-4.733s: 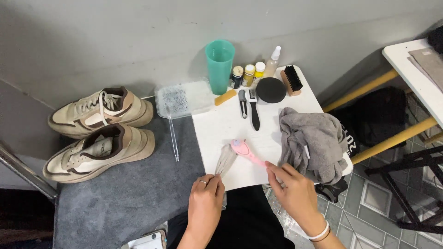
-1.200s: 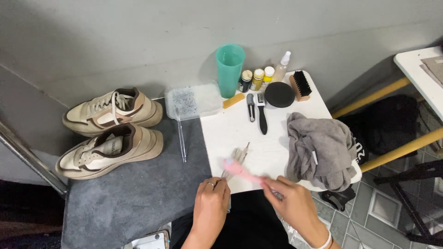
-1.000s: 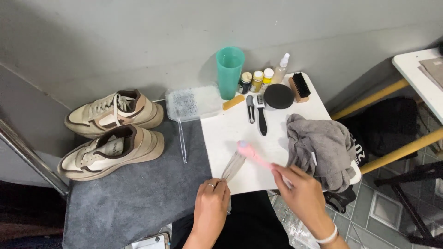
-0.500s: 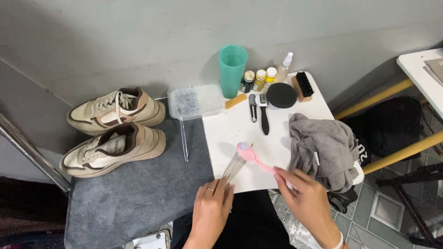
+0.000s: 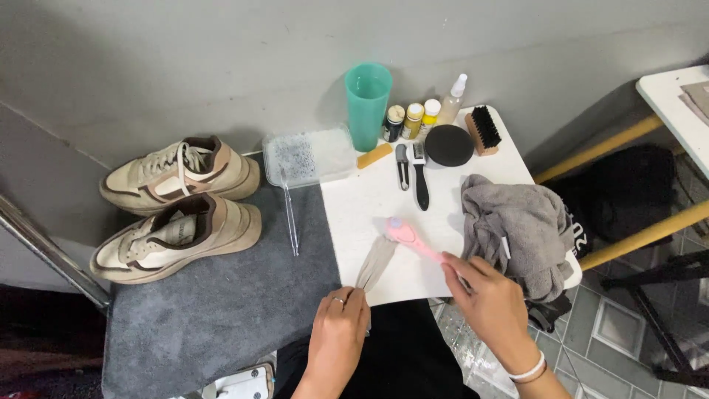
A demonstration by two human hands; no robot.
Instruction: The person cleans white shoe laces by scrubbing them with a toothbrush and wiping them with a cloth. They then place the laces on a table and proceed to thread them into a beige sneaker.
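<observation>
The right hand (image 5: pixel 493 299) grips a pink plastic brush (image 5: pixel 413 240), its head pressed on a flat beige shoelace (image 5: pixel 375 263) lying on the white table (image 5: pixel 369 203). The left hand (image 5: pixel 340 325) pinches the lace's near end. A hard stroke could likely pull the limp lace free or knock the crumpled grey cloth (image 5: pixel 517 225).
</observation>
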